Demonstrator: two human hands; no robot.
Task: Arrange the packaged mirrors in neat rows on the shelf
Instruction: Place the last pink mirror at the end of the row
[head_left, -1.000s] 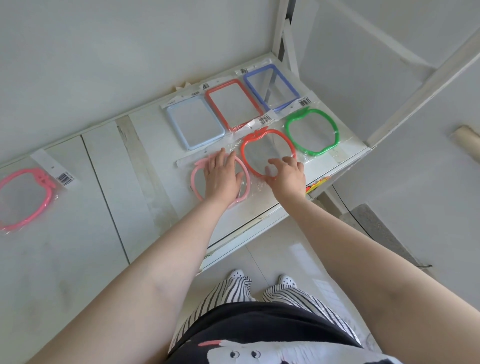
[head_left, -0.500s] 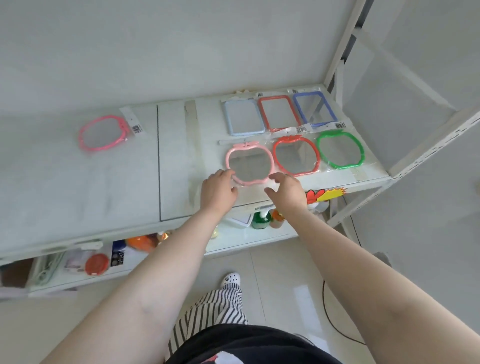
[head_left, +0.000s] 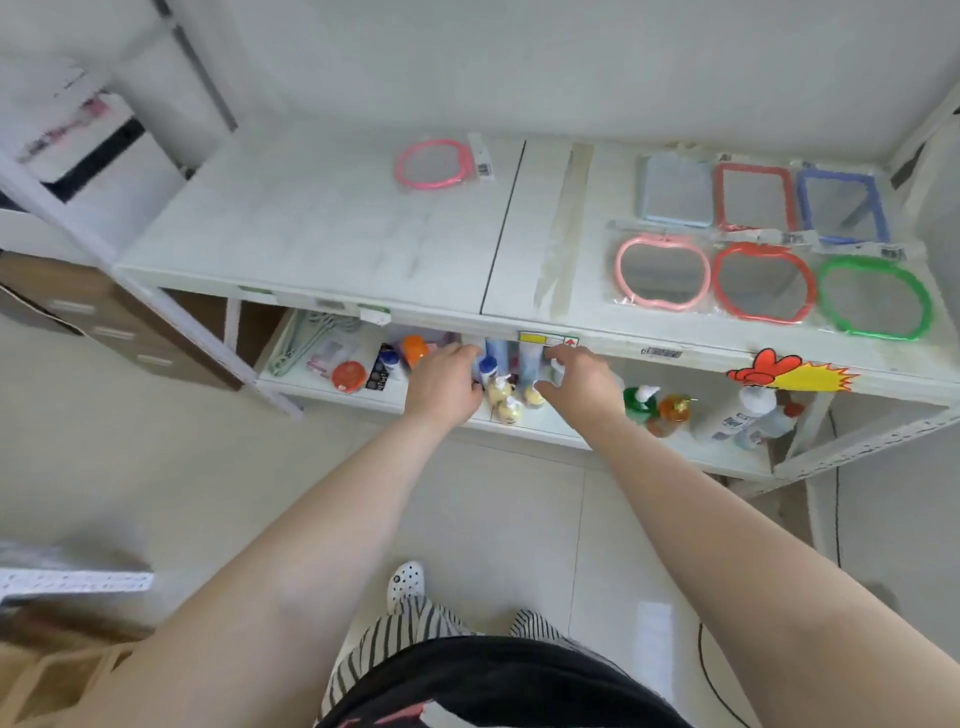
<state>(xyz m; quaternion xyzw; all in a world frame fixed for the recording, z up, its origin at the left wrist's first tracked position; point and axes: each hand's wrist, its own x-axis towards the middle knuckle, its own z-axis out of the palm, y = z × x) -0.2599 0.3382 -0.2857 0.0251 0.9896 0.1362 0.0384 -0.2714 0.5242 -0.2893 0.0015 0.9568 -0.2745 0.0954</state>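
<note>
Both hands, the left hand (head_left: 444, 387) and right hand (head_left: 582, 382), hover empty with fingers loosely spread just before the white shelf (head_left: 311, 234), having drawn back off it. Six packaged mirrors (head_left: 763, 283) lie in two rows at its right end; a stray pink mirror (head_left: 435, 162) lies mid-shelf by the wall.

I see six bagged plastic-framed mirrors (head_left: 756, 254) lying flat in two rows at the white shelf's (head_left: 311, 234) right end; a seventh, pink apple-shaped one (head_left: 435, 163), lies apart.

On the shelf (head_left: 322, 244) before you, six mirrors (head_left: 756, 283) lie in two rows at right, one lone mirror (head_left: 435, 163) apart at back left.
</note>
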